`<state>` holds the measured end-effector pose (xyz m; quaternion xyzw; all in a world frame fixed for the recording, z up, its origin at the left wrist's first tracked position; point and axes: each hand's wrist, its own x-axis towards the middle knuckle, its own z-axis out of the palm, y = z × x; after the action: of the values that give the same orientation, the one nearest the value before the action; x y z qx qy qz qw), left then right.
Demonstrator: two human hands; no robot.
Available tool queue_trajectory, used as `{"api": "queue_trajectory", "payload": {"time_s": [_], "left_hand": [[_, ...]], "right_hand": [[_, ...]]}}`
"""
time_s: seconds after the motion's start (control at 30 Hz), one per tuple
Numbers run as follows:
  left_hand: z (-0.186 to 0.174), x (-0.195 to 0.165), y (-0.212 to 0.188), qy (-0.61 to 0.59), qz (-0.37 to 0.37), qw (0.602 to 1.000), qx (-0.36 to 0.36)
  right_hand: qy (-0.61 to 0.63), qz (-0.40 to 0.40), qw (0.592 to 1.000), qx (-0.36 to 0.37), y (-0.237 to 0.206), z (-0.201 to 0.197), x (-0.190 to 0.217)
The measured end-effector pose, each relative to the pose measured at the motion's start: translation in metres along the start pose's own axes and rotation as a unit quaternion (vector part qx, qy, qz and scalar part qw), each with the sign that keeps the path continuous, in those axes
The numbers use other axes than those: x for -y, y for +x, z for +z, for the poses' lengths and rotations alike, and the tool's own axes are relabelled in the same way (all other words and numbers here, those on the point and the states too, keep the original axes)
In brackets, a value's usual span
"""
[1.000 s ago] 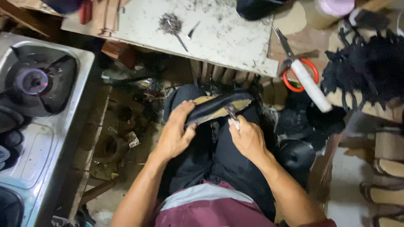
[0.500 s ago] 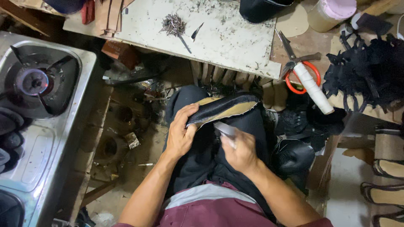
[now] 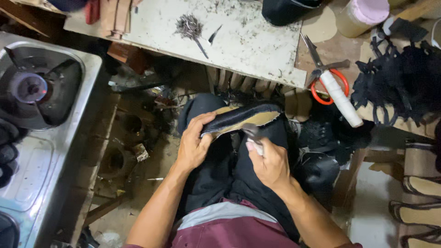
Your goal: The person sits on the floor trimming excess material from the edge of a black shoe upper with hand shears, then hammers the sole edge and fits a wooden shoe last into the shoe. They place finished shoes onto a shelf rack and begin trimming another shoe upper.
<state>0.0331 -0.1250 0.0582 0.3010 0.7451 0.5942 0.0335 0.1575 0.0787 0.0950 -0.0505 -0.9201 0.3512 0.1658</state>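
Just below the white worktop (image 3: 239,41), the left hand (image 3: 193,144) grips a black-edged shoe sole (image 3: 243,120) by its end. The right hand (image 3: 271,165) is clenched around a small tool (image 3: 253,137) touching the sole's underside

Maroon shirt, grey hem, black trousers, bare forearms.

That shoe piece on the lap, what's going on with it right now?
A seated person holds a black-and-tan shoe piece over their knees. The left hand grips its near end, and the right hand holds a small tool against its underside; what kind of tool is unclear. Ahead, a speckled workboard carries a pile of small nails. Orange-handled scissors and a white roll lie to the right, and a metal gas stove stands to the left.
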Motion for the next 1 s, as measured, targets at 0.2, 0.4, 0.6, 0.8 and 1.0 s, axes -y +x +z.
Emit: {"api": "queue_trajectory", "payload": {"time_s": [0.2,0.4,0.6,0.8,1.0], "left_hand": [[0.000,-0.004,0.003,-0.014,-0.032,0.999,0.004],[0.002,-0.003,0.009,-0.039,-0.072,0.997,0.009],[0.007,0.001,0.014,-0.079,-0.094,0.992,0.021],[0.007,-0.016,0.022,-0.104,-0.185,0.977,0.026],[-0.003,-0.032,0.015,0.055,-0.006,0.997,0.046]], "right_hand": [[-0.042,0.117,0.989,0.083,0.001,-0.007,-0.014],[0.234,0.244,0.939,-0.069,0.005,-0.022,-0.031],[0.035,0.148,0.983,-0.101,0.014,-0.038,-0.053],[0.048,0.339,0.934,0.097,0.023,-0.043,-0.057],[0.113,0.349,0.921,0.127,0.021,-0.050,-0.042]]}}
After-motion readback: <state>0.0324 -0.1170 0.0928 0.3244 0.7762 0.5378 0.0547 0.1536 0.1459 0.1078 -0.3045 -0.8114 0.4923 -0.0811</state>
